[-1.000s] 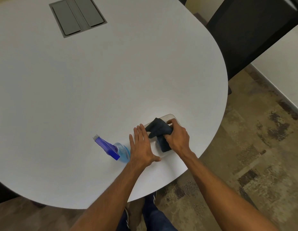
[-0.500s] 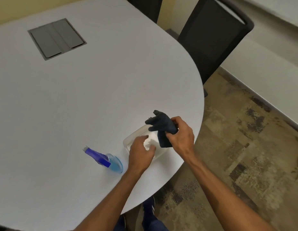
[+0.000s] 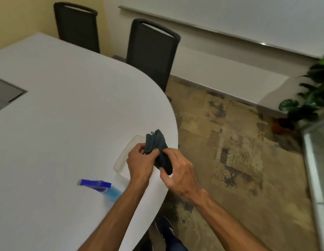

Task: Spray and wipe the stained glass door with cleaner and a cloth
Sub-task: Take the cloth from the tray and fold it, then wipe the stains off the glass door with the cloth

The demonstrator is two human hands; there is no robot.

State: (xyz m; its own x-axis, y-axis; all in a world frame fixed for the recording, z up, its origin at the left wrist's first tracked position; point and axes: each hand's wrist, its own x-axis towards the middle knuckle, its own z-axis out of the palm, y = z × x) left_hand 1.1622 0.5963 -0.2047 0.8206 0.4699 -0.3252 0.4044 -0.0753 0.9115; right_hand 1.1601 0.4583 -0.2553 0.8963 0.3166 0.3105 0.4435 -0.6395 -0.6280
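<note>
**Getting the cloth ready**

I am holding the dark cloth (image 3: 158,151) between both hands, just above the table (image 3: 58,115) edge. My left hand (image 3: 140,163) is pinching its upper bunch, fingers closed on the fabric; my right hand (image 3: 177,172) is gripping the lower end, thumb pressed over it. A white tray (image 3: 124,160) is lying just under and beyond my left hand, and the spray bottle (image 3: 101,187) is lying on its side just left of my left forearm.

To do this well, I judge I should be folding the cloth into a flat pad, so a clean face meets the glass, before picking up the bottle.

The door itself is hard to make out: a pale frame at the far right, well away from my right hand, may be it, but I cannot tell. The bottle's base is hiding behind my forearm, and the whole view is blurring.
</note>
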